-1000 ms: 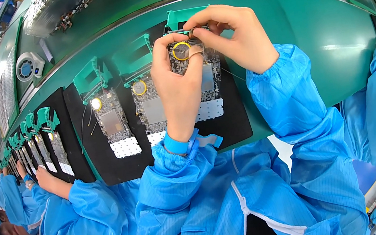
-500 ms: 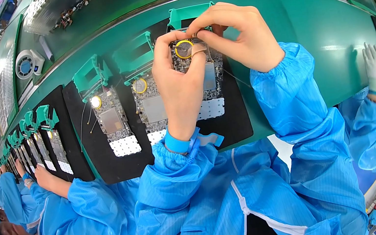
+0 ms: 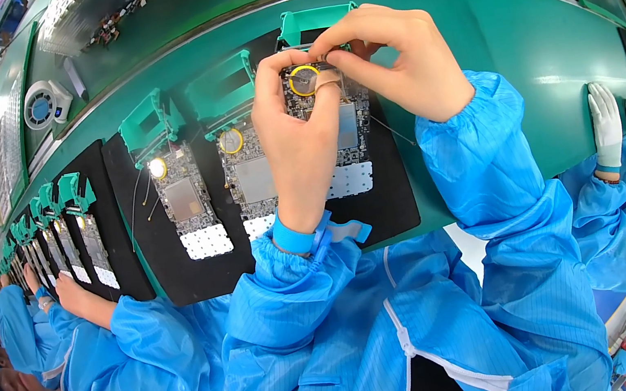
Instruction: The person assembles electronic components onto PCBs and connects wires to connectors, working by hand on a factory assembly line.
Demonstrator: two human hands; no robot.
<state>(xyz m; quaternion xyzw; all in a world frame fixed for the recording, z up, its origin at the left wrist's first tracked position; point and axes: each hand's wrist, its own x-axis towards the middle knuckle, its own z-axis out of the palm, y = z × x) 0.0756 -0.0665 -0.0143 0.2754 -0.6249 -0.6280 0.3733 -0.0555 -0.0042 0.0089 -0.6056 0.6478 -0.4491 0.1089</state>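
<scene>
A circuit board (image 3: 350,119) lies on a black mat in front of me, its top end by a green plastic frame (image 3: 317,22). My left hand (image 3: 296,136) curls over the board's left side, its index finger at the top edge and its bandaged thumb on the board. Between that thumb and finger shows a round yellow-rimmed part (image 3: 304,81), like a coin cell. My right hand (image 3: 401,56) pinches at the board's top end, fingertips touching close to the left ones; whatever is in the pinch is too small to make out. A thin cable (image 3: 393,131) sticks out to the right.
Two similar boards (image 3: 185,200) (image 3: 257,180) with green frames lie left on the black mat (image 3: 320,236). Farther left, several more boards line another mat near a co-worker's hand (image 3: 86,300). A small fan (image 3: 45,106) stands back left. At right is a co-worker's gloved hand (image 3: 605,122).
My hands stay at the board's top end, nearly unmoved. The co-worker's gloved hand at the right has shifted slightly left and toward me.
</scene>
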